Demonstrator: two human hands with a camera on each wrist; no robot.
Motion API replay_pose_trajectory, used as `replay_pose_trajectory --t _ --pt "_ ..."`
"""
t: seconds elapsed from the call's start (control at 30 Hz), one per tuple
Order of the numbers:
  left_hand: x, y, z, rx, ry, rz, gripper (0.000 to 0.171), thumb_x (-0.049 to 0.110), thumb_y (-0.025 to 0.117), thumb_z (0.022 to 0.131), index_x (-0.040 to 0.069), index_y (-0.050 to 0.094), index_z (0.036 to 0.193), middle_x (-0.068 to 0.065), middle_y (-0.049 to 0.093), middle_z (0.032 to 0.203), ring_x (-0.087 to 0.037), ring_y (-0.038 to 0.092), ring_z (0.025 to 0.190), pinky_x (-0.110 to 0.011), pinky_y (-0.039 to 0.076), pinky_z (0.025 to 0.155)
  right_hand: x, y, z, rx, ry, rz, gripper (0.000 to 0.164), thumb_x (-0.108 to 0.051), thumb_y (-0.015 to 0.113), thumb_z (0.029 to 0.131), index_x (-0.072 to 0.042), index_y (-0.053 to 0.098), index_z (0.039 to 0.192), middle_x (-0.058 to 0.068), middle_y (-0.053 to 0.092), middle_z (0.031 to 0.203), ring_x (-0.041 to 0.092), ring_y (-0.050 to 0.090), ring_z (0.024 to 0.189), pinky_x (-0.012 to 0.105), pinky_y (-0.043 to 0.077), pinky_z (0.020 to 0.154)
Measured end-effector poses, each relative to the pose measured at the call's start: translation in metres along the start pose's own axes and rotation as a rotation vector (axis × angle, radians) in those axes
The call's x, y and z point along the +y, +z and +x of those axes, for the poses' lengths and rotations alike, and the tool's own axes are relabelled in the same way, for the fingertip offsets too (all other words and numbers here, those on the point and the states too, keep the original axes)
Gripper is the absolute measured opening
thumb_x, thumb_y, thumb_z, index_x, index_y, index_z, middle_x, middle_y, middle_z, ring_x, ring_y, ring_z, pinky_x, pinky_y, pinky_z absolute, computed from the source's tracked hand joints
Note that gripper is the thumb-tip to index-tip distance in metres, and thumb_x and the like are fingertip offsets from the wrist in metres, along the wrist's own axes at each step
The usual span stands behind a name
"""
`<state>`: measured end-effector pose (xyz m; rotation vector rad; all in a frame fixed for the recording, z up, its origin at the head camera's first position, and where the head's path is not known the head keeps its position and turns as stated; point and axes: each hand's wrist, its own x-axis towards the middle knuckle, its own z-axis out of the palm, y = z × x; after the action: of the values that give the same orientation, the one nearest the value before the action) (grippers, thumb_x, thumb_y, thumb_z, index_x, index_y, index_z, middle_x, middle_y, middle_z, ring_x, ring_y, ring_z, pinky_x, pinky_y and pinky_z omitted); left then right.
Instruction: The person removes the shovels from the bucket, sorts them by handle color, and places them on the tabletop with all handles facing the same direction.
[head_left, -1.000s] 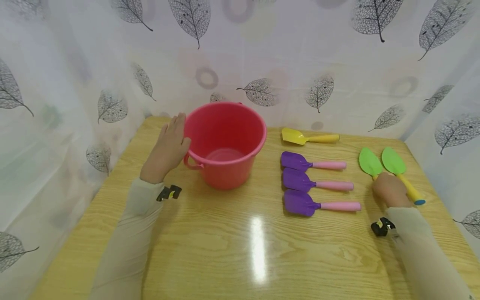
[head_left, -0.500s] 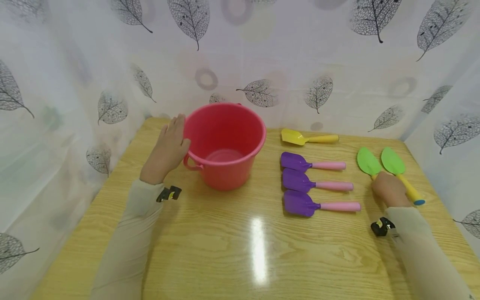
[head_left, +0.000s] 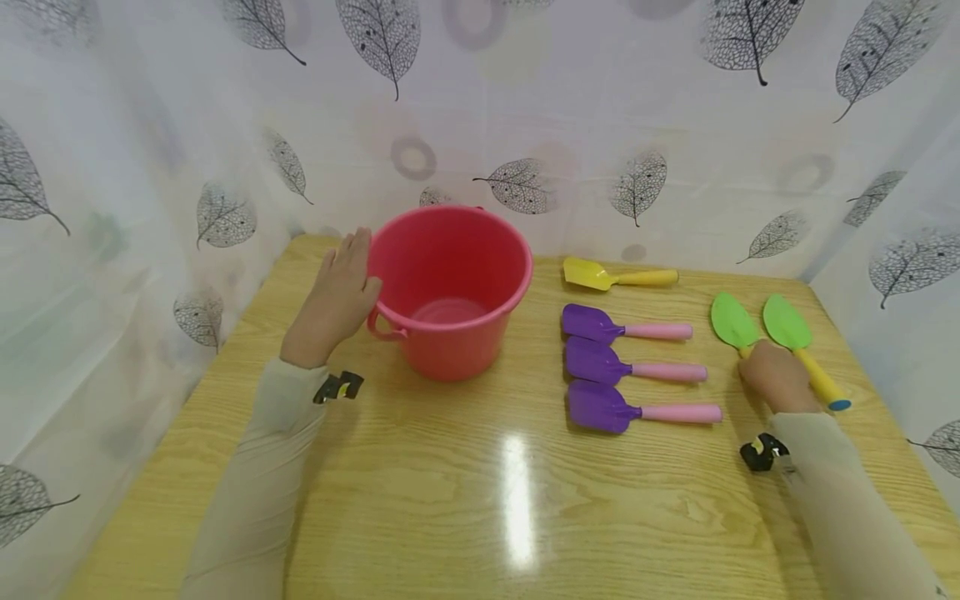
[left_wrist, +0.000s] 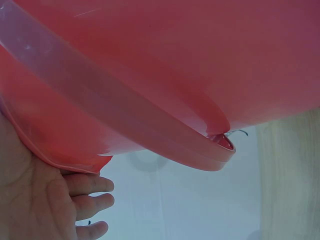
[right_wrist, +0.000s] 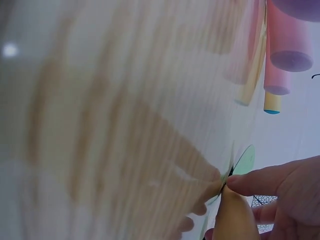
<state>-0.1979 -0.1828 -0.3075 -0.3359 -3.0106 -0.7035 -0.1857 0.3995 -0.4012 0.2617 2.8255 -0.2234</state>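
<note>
At the bucket's left side, my left hand (head_left: 337, 296) lies against the rim with its fingers straight. The pink bucket (head_left: 457, 350) stands upright on the table, and its side handle (left_wrist: 150, 125) crosses the left wrist view. On the right, my right hand (head_left: 780, 375) holds a green-bladed trowel (head_left: 733, 319) by its yellow handle (right_wrist: 234, 217). In the right wrist view the thumb presses near where handle and blade meet. A second green trowel (head_left: 787, 322) with a yellow handle lies just right of that hand.
Left of my right hand, three purple shovels with pink handles lie in a column, the nearest shovel (head_left: 603, 407) closest to me. Behind them lies a yellow shovel (head_left: 588, 273). A leaf-print curtain (head_left: 585, 108) hangs behind the wooden table (head_left: 420, 500).
The held trowel's blade has shifted slightly left, away from the other green trowel, and my right hand has moved a little with it. My left hand and the bucket look unchanged.
</note>
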Motion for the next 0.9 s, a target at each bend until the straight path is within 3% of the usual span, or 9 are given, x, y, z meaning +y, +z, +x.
replay_pose_trajectory --t 0.1,0.2,0.3,0.4,0.73,0.9 --pt "0.000 0.000 0.000 -0.001 -0.002 -0.006 0.065 0.018 0.033 0.095 -0.001 0.003 0.150 -0.018 0.008 0.158 -0.037 0.005 0.146 -0.055 0.003 0.118 -0.001 0.002 -0.002 0.072 -0.002 -0.007 0.041 -0.018 0.039 0.090 0.022 0.040 0.099 0.037 0.049 0.081 0.048 0.055 0.072 0.049 0.045 0.052" --pt "0.001 -0.001 0.001 -0.004 -0.002 -0.008 0.065 0.017 0.033 0.095 -0.001 0.003 0.150 -0.018 0.007 0.158 -0.037 0.005 0.146 -0.055 0.003 0.118 -0.004 0.005 -0.004 0.200 -0.033 -0.019 0.047 -0.020 0.042 0.091 0.025 0.036 0.105 0.045 0.043 0.089 0.060 0.048 0.082 0.059 0.042 0.058" --pt "0.001 -0.001 0.003 -0.009 -0.003 -0.002 0.065 0.018 0.033 0.096 -0.001 0.002 0.150 -0.018 0.007 0.158 -0.037 0.004 0.146 -0.054 0.002 0.118 -0.007 0.007 -0.005 0.327 -0.075 -0.040 0.052 -0.022 0.046 0.091 0.024 0.034 0.112 0.048 0.038 0.097 0.063 0.041 0.088 0.066 0.038 0.064" --pt "0.000 0.000 0.005 -0.012 0.002 0.004 0.065 0.018 0.032 0.096 -0.002 0.003 0.150 -0.019 0.007 0.158 -0.037 0.004 0.146 -0.054 0.002 0.119 -0.010 0.005 -0.005 0.400 -0.091 -0.062 0.059 -0.025 0.048 0.092 0.022 0.031 0.123 0.049 0.036 0.107 0.063 0.038 0.094 0.070 0.036 0.069" --pt "-0.003 0.000 0.011 -0.037 0.017 0.007 0.067 0.021 0.033 0.096 -0.002 0.002 0.150 -0.019 0.006 0.158 -0.038 0.003 0.146 -0.055 0.002 0.118 -0.023 -0.015 -0.006 0.412 -0.140 -0.071 0.073 -0.032 0.047 0.094 0.011 0.016 0.144 0.043 0.023 0.136 0.060 0.023 0.122 0.075 0.023 0.091" --pt "-0.003 -0.009 0.012 -0.105 0.016 0.090 0.068 0.025 0.032 0.097 -0.006 -0.001 0.148 -0.026 -0.002 0.156 -0.042 -0.002 0.145 -0.056 0.002 0.117 -0.042 -0.035 -0.004 0.400 -0.173 -0.102 0.075 -0.038 0.044 0.095 0.003 0.012 0.148 0.038 0.015 0.146 0.058 0.013 0.132 0.077 0.013 0.098"
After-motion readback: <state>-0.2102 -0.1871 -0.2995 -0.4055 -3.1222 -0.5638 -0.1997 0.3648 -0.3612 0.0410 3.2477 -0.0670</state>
